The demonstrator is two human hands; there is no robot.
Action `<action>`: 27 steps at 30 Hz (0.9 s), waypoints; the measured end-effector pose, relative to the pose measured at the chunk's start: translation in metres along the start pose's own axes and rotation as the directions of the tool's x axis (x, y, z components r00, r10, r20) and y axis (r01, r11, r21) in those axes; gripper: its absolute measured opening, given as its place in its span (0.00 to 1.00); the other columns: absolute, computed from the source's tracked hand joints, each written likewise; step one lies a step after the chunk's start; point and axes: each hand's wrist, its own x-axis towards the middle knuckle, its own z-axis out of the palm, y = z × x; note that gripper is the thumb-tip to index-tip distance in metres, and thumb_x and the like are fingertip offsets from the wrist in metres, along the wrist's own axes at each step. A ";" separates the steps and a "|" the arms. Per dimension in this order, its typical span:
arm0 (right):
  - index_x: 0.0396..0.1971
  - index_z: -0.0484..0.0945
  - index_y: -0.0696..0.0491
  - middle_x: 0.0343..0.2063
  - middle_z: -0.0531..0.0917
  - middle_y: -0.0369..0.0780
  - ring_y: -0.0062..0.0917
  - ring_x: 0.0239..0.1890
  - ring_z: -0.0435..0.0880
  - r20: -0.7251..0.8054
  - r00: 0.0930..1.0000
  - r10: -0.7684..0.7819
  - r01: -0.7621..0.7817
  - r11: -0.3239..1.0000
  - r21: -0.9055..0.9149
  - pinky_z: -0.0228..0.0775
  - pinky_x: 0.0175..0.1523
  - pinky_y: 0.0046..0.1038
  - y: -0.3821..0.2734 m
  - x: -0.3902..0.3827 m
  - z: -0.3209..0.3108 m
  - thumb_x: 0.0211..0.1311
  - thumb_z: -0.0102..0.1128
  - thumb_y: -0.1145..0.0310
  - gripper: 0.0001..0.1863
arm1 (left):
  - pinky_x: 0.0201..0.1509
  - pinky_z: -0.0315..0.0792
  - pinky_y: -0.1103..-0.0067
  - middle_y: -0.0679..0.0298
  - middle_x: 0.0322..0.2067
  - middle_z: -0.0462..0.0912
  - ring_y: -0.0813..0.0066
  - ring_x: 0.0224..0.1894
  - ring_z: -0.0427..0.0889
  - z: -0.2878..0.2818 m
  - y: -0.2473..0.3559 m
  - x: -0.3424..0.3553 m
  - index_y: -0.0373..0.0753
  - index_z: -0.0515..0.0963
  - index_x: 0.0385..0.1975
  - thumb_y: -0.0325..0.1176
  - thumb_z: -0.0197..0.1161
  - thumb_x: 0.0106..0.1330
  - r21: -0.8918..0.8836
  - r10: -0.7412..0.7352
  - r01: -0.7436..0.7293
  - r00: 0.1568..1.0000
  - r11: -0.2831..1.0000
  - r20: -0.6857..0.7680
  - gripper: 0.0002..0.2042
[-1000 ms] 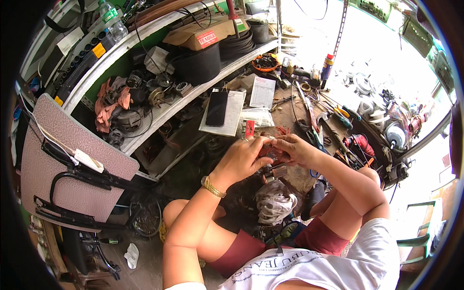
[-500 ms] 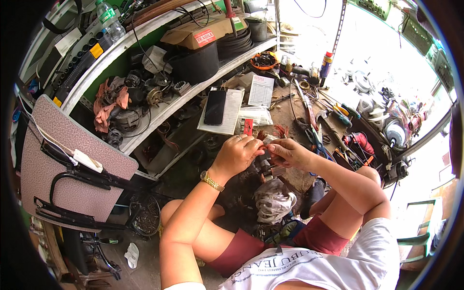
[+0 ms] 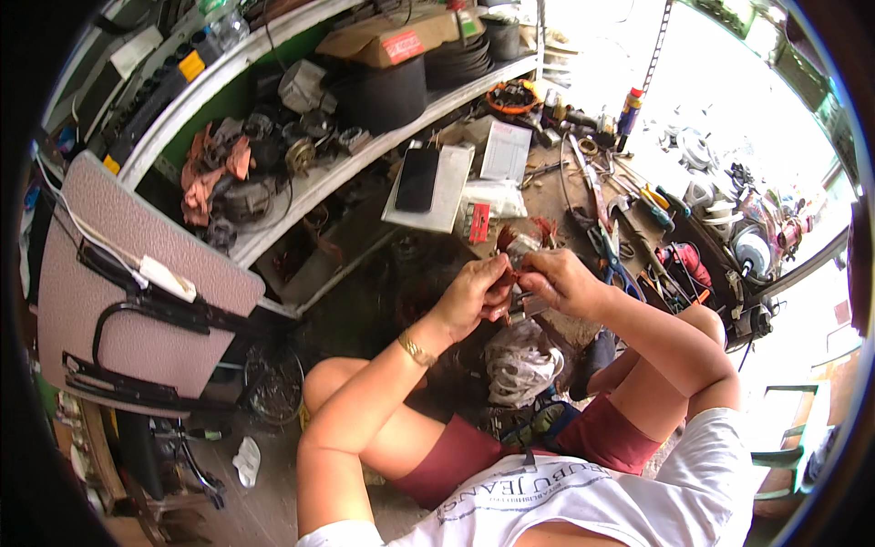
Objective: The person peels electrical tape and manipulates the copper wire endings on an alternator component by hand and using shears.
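Observation:
Both my hands meet in front of me over the work surface. My left hand (image 3: 476,292), with a gold watch at the wrist, pinches reddish copper-coloured wire (image 3: 514,273) between thumb and fingers. Against it, my right hand (image 3: 565,284) is closed on the same wire, its fingertips almost touching the left ones. The wire's ends are hidden by the fingers. Just beyond the hands lies a metal motor part (image 3: 522,244) with copper-red strands (image 3: 545,228) around it. Below the hands sits a bundle of whitish cloth or strips (image 3: 521,365).
A black phone (image 3: 417,180) rests on papers beyond my left hand. Blue-handled scissors (image 3: 620,278), a hammer (image 3: 629,219) and a red power tool (image 3: 684,264) lie to the right. A cluttered shelf (image 3: 365,150) runs along the left, near a folded pinkish-topped table (image 3: 137,273).
My hands have shifted slightly right and nearer to me, and the left hand has turned so its thumb is uppermost. The view has tilted a little.

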 end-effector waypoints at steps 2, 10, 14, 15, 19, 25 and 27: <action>0.34 0.73 0.59 0.21 0.76 0.49 0.46 0.24 0.78 0.004 0.991 0.134 -0.134 0.988 0.081 0.69 0.31 0.39 -0.007 -0.001 0.006 0.71 0.51 0.62 0.14 | 0.19 0.59 0.85 0.75 0.17 0.63 0.85 0.15 0.59 -0.007 0.003 0.001 0.42 0.76 0.32 0.50 0.52 0.73 -0.111 -0.052 0.058 0.997 0.992 0.055 0.17; 0.43 0.76 0.57 0.30 0.83 0.41 0.27 0.31 0.78 0.065 0.939 0.336 -0.343 0.922 0.183 0.72 0.39 0.32 0.023 0.035 -0.009 0.74 0.47 0.50 0.23 | 0.29 0.70 0.82 0.67 0.22 0.80 0.83 0.23 0.74 -0.075 0.054 -0.004 0.35 0.81 0.33 0.44 0.54 0.74 0.889 0.423 -0.095 0.899 0.447 -0.116 0.18; 0.42 0.76 0.51 0.30 0.81 0.31 0.13 0.26 0.73 -0.084 0.857 0.508 -0.428 0.794 0.431 0.63 0.30 0.18 0.033 0.031 -0.053 0.73 0.51 0.55 0.15 | 0.37 0.76 0.71 0.59 0.31 0.86 0.60 0.36 0.86 -0.140 0.034 -0.020 0.39 0.84 0.32 0.42 0.59 0.67 0.952 0.387 0.295 0.870 0.086 -0.305 0.13; 0.41 0.76 0.49 0.30 0.80 0.30 0.09 0.24 0.70 -0.092 0.825 0.558 -0.446 0.742 0.500 0.59 0.26 0.14 0.028 0.034 -0.060 0.72 0.53 0.55 0.13 | 0.41 0.77 0.68 0.58 0.31 0.86 0.58 0.37 0.85 -0.163 0.018 -0.025 0.40 0.85 0.33 0.43 0.61 0.66 0.924 0.319 0.379 0.870 0.055 -0.376 0.13; 0.41 0.76 0.52 0.29 0.80 0.31 0.10 0.23 0.70 -0.133 0.804 0.580 -0.432 0.722 0.540 0.59 0.26 0.13 0.023 0.026 -0.070 0.70 0.55 0.58 0.12 | 0.45 0.77 0.64 0.54 0.34 0.86 0.55 0.41 0.85 -0.186 -0.012 -0.019 0.44 0.87 0.34 0.47 0.63 0.63 0.816 0.158 0.568 0.820 -0.104 -0.550 0.14; 0.37 0.75 0.50 0.28 0.80 0.31 0.10 0.22 0.70 -0.083 0.856 0.510 -0.412 0.771 0.486 0.59 0.26 0.14 0.037 0.010 -0.070 0.71 0.55 0.58 0.11 | 0.49 0.77 0.63 0.54 0.38 0.86 0.54 0.44 0.84 -0.224 -0.044 -0.002 0.42 0.86 0.38 0.47 0.64 0.62 0.771 0.079 0.590 0.803 -0.239 -0.590 0.15; 0.36 0.74 0.50 0.27 0.80 0.31 0.09 0.22 0.71 -0.090 0.845 0.526 -0.429 0.769 0.473 0.60 0.26 0.14 0.038 0.007 -0.072 0.71 0.54 0.57 0.11 | 0.51 0.76 0.63 0.53 0.40 0.85 0.53 0.46 0.84 -0.232 -0.056 0.006 0.41 0.85 0.39 0.47 0.64 0.62 0.762 0.066 0.606 0.790 -0.228 -0.609 0.16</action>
